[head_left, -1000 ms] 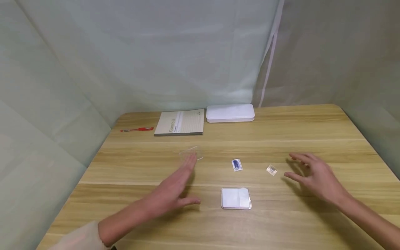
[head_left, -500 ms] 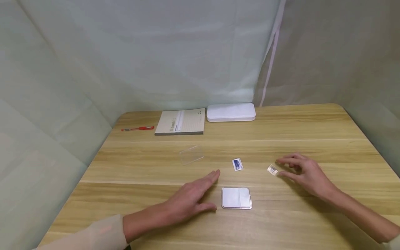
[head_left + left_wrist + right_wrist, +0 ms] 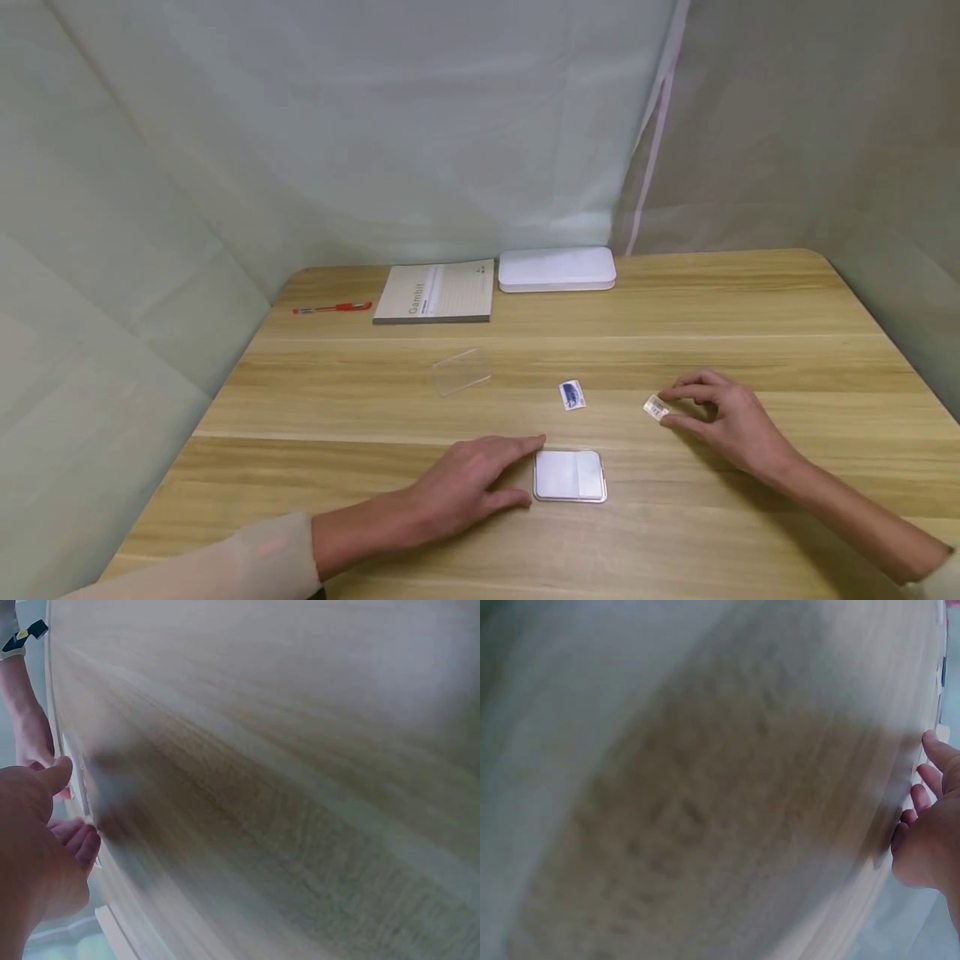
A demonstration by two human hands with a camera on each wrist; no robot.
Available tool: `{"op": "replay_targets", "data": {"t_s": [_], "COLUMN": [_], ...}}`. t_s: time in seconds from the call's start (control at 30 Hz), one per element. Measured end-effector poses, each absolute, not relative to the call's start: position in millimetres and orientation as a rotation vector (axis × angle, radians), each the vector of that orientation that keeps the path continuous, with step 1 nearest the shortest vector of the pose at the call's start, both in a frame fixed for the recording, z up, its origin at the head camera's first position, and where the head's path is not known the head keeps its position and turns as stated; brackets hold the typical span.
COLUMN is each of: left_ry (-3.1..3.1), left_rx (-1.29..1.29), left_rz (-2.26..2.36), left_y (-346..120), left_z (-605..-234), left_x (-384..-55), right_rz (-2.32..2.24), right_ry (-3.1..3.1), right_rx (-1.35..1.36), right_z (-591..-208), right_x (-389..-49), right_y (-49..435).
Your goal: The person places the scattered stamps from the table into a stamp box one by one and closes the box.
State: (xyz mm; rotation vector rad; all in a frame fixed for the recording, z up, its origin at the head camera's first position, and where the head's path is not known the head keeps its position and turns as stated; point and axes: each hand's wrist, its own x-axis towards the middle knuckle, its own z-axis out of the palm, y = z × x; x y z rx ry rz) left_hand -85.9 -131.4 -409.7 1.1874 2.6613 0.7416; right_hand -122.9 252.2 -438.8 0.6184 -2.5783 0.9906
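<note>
A small clear case with a white insert [image 3: 558, 475] lies on the wooden table. At its left end is my left hand [image 3: 468, 487], index fingertip by the upper corner and thumb by the lower one, fingers fairly straight. To the right, my right hand [image 3: 731, 421] pinches a small pale stamp [image 3: 656, 407] by its edges between thumb and index finger, low over the table. A blue-and-white stamp [image 3: 572, 395] lies flat between the two hands, farther back. Behind the left hand rests a clear plastic cover [image 3: 461, 372]. Both hands also appear in the left wrist view, partly overlapping.
Along the back of the table [image 3: 750, 308] are a Gambit notebook [image 3: 435, 292] and a white lidded box [image 3: 557, 269]. A red pen [image 3: 332, 307] lies left of the notebook. Pale cloth [image 3: 375, 125] encloses the table at the back and sides.
My left hand has moved away from the clear cover, toward me and rightward to the case. My right hand has moved left and taken hold of the pale stamp.
</note>
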Motion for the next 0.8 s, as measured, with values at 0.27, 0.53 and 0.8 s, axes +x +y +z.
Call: {"op": "replay_targets", "data": {"t_s": [0.27, 0.53, 0.8], "left_ry": [2.677, 2.697, 2.741], "left_rx": [1.211, 1.253, 1.259], "left_rz": [0.739, 0.73, 0.716], "left_y": [-128.7, -125.2, -121.4], "left_z": [-409.6, -412.9, -416.9], "left_x": [-88.0, -87.7, -86.9], "right_rz": [0.966, 0.961, 0.953], "right_ry": [-2.565, -2.534, -2.522], "right_rx": [0.614, 0.627, 0.638], "right_z": [-438.6, -438.9, -439.6], "right_x": [-123.1, -123.2, -124.9], "right_y": [251.1, 250.2, 249.1]}}
